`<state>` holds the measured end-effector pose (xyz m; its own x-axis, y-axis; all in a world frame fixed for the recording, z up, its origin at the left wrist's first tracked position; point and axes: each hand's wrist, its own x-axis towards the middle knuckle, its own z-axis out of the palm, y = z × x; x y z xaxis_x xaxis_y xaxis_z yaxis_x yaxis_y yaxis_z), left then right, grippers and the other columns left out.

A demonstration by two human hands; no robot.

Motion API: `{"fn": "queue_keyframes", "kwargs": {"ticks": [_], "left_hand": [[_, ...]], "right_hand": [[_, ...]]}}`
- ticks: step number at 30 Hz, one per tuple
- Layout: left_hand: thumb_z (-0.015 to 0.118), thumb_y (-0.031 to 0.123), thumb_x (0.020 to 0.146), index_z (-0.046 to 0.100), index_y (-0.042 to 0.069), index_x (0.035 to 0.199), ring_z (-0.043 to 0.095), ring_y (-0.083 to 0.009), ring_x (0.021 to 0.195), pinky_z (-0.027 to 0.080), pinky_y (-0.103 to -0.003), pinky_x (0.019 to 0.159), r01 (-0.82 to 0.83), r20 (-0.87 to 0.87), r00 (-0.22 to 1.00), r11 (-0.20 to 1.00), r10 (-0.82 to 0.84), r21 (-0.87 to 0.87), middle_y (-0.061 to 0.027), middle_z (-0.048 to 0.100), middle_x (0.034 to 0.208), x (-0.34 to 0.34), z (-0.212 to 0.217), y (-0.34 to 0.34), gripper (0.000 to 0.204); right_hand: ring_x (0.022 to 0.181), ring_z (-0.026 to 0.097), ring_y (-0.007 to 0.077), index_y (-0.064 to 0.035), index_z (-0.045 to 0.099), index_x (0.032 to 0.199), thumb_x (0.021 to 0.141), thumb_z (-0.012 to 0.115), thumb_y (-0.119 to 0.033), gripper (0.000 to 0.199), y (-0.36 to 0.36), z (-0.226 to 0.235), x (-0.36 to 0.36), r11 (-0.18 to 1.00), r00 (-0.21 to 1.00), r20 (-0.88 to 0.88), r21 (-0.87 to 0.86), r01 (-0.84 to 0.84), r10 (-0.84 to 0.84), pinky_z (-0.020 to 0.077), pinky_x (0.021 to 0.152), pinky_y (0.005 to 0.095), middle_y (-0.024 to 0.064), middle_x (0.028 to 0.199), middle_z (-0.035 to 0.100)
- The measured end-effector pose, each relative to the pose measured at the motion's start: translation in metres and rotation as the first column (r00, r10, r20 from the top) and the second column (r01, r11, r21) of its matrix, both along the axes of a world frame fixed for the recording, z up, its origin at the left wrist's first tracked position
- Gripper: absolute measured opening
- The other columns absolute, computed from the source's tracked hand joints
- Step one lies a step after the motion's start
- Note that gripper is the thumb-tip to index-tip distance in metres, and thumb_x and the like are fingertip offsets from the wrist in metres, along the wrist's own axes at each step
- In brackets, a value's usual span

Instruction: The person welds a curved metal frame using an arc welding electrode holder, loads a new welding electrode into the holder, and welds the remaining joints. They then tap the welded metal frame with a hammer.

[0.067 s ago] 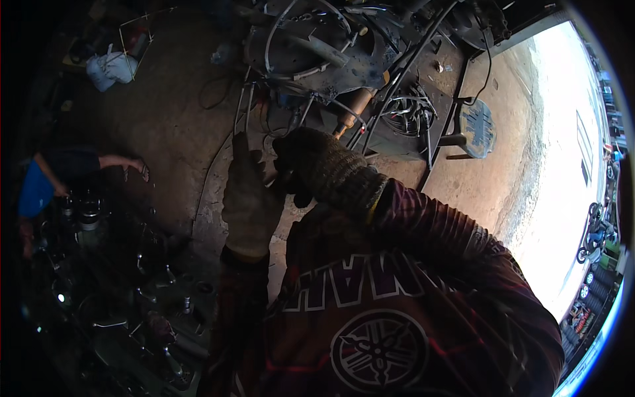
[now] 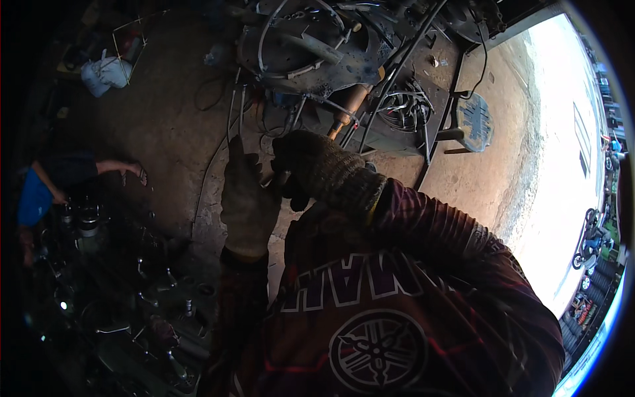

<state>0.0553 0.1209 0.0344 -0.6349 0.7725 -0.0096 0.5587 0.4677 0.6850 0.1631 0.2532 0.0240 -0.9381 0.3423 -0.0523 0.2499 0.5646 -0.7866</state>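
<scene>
Both my hands wear knitted work gloves and meet in front of my chest, in deep shadow. My left hand [image 2: 249, 202] points upward with one finger stretched, while its other fingers look curled toward the right hand. My right hand [image 2: 311, 162] comes across from the right with its fingers closed. A small metallic piece [image 2: 282, 177] glints between the hands; its shape and kind are hidden. Two thin metal rods [image 2: 235, 109] rise just beyond my left fingertip; whether they touch the hand I cannot tell.
Ahead stands a cluttered metal worktable [image 2: 297, 56] with a copper-coloured cylinder [image 2: 354, 102] and coiled wires [image 2: 407, 109]. A worn stool [image 2: 475, 122] is right. At left, a person in blue [image 2: 36, 192] sits by dark metal parts [image 2: 142, 298]. White sacks [image 2: 106, 74] lie far left.
The view has shifted slightly, so the worktable and stool appear a little further left. My hands keep nearly the same pose.
</scene>
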Motion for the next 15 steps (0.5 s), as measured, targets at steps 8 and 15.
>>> {"fn": "queue_keyframes", "kwargs": {"ticks": [8,15], "left_hand": [[0.079,0.01,0.076,0.041,-0.002,0.141,0.064,-0.0212,0.085,0.057,-0.036,0.077,-0.109,0.005,0.994,0.99,0.11,-0.088,-0.0115,0.062,0.098,-0.023,-0.022,-0.022,0.076],[0.077,0.007,0.073,0.045,-0.004,0.133,0.062,-0.0211,0.079,0.055,-0.036,0.072,-0.059,-0.023,0.998,0.993,0.057,-0.107,-0.0107,0.061,0.093,-0.021,-0.023,-0.013,0.069]], "right_hand": [[0.081,0.068,0.0152,0.0023,0.061,0.125,0.098,0.063,-0.03,0.043,0.033,0.031,0.117,0.552,0.974,0.112,-0.808,0.205,-0.197,0.0568,0.07,0.0297,0.0108,0.103,0.069],[0.064,0.061,0.0149,-0.0027,0.063,0.115,0.095,0.064,-0.04,0.043,0.091,-0.074,0.18,0.17,0.528,0.378,-0.669,0.723,-0.76,0.0501,0.05,0.0285,0.0059,0.085,0.063]]}}
